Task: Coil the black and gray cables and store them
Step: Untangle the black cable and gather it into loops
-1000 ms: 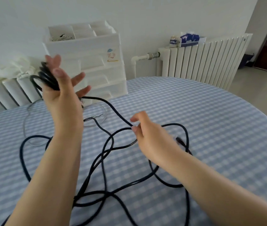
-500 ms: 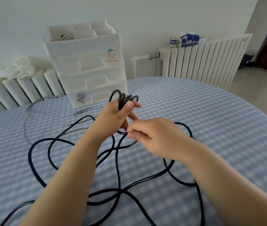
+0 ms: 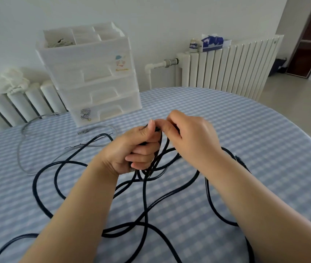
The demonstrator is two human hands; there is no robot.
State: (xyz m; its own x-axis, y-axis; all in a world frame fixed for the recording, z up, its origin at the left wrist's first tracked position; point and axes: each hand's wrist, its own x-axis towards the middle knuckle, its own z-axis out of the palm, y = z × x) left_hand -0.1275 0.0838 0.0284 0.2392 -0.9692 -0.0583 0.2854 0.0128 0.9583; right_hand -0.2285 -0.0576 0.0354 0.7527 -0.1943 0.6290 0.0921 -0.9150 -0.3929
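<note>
A long black cable (image 3: pixel 145 202) sprawls in loose loops over the blue checked table (image 3: pixel 245 133). My left hand (image 3: pixel 133 149) grips a small bundle of its coils above the table's middle. My right hand (image 3: pixel 190 137) sits right against it, fingers curled and pinching the black cable at the top of the bundle. A thin gray cable (image 3: pixel 21 149) lies in an open loop on the table at the back left, its plug end (image 3: pixel 82 131) near the drawers. Neither hand touches the gray cable.
A white plastic drawer unit (image 3: pixel 94 76) with open top compartments stands at the table's far edge. White radiators (image 3: pixel 226 67) line the wall behind, one with a tissue box (image 3: pixel 212 42) on top. Cloth (image 3: pixel 12 80) lies on the left radiator.
My left hand came down from high at the left to the table's middle with its coils. My right hand rose to meet it and now pinches the cable at the bundle.
</note>
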